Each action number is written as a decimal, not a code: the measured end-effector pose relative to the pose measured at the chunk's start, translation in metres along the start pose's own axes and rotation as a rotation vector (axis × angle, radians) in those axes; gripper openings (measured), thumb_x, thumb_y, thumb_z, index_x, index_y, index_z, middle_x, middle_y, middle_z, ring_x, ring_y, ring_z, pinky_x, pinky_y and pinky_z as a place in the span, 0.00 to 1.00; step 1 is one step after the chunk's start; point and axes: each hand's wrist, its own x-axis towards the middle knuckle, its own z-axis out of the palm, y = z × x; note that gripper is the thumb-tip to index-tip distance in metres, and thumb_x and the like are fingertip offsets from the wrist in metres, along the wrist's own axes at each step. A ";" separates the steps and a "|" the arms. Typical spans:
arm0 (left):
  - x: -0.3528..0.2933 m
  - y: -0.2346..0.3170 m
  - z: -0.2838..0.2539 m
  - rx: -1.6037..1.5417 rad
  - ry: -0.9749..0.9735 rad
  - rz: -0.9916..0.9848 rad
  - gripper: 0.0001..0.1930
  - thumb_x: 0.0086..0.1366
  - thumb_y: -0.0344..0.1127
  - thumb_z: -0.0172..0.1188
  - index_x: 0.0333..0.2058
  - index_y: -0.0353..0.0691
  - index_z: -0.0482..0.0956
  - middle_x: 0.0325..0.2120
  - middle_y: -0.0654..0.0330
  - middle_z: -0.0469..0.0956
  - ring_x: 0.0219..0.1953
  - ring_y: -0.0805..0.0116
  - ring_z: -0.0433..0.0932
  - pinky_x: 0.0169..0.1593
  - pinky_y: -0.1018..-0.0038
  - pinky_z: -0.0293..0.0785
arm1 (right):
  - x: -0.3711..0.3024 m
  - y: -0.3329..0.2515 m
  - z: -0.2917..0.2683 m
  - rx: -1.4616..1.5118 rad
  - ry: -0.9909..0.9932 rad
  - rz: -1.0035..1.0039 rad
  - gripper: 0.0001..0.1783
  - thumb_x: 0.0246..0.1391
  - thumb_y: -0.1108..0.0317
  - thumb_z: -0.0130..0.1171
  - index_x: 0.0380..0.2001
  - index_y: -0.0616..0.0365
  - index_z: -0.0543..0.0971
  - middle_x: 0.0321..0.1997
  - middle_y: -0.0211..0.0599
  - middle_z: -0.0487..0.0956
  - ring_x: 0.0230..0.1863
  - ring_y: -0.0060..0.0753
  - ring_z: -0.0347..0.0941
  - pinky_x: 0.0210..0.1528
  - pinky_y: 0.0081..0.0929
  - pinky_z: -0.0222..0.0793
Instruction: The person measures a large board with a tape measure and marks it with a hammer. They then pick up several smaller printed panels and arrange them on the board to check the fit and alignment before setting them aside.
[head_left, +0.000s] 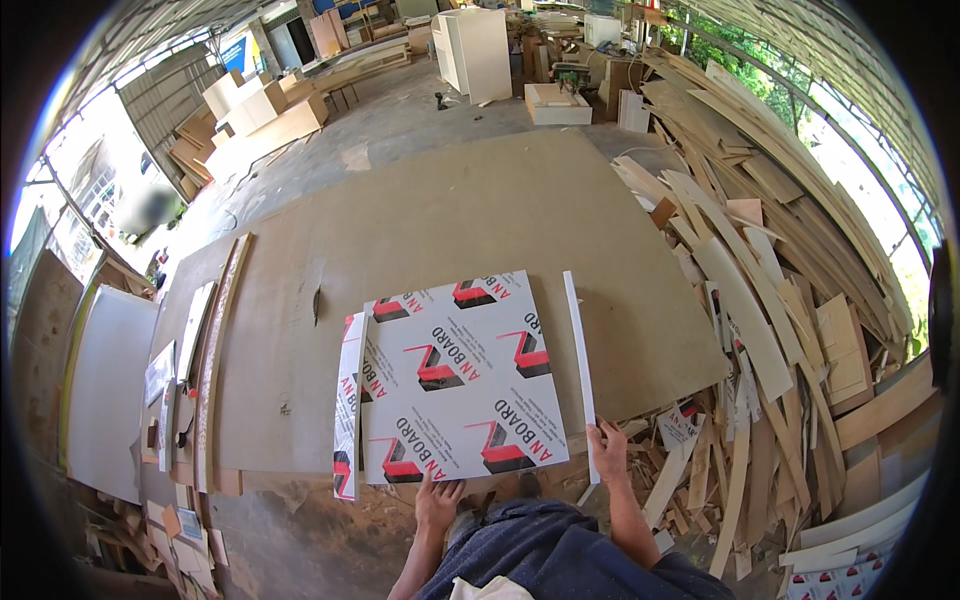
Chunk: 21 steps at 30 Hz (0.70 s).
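Note:
A white panel (455,375) with red and black printed film lies on a large brown work board (450,210). My left hand (437,503) presses its fingers on the panel's near edge. My right hand (608,452) holds the near end of a long thin white strip (579,350) that lies just right of the panel. A second narrow printed strip (349,400) lies along the panel's left edge.
A heap of wood offcuts and curved strips (760,290) fills the right side. Long boards and panels (205,370) lie at the left. White cabinets (475,50) and stacked sheets stand at the far end on the concrete floor (400,120).

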 end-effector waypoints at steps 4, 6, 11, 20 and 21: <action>0.019 -0.011 0.019 0.117 0.067 0.053 0.19 0.76 0.47 0.55 0.54 0.38 0.74 0.52 0.50 0.77 0.52 0.47 0.79 0.59 0.50 0.76 | -0.006 0.063 -0.007 0.507 -0.138 0.274 0.21 0.71 0.57 0.53 0.47 0.67 0.82 0.37 0.31 0.82 0.37 0.19 0.75 0.40 0.23 0.70; 0.011 -0.004 0.020 0.142 -0.017 0.139 0.17 0.75 0.46 0.56 0.51 0.38 0.75 0.49 0.51 0.78 0.50 0.49 0.80 0.58 0.50 0.77 | -0.019 0.064 -0.014 0.680 -0.164 0.394 0.22 0.71 0.55 0.55 0.53 0.65 0.81 0.48 0.31 0.80 0.46 0.23 0.73 0.48 0.26 0.69; -0.038 0.026 0.070 0.156 -0.116 0.252 0.14 0.75 0.42 0.58 0.49 0.37 0.76 0.47 0.51 0.78 0.48 0.53 0.81 0.54 0.53 0.81 | -0.034 0.082 -0.019 0.761 -0.213 0.319 0.27 0.72 0.58 0.53 0.67 0.65 0.71 0.59 0.36 0.79 0.60 0.25 0.70 0.63 0.24 0.64; -0.081 0.068 0.128 0.158 -0.119 0.362 0.17 0.71 0.35 0.61 0.52 0.31 0.73 0.48 0.49 0.77 0.47 0.48 0.82 0.53 0.50 0.83 | 0.011 0.005 0.003 0.937 -0.386 0.314 0.30 0.70 0.66 0.55 0.71 0.60 0.65 0.56 0.39 0.80 0.51 0.29 0.79 0.51 0.26 0.76; -0.081 0.073 0.135 0.151 -0.130 0.385 0.17 0.70 0.34 0.62 0.52 0.30 0.73 0.47 0.48 0.77 0.47 0.48 0.82 0.53 0.49 0.83 | 0.019 0.008 0.012 0.931 -0.390 0.276 0.30 0.70 0.66 0.56 0.71 0.61 0.66 0.55 0.40 0.81 0.48 0.28 0.80 0.48 0.27 0.78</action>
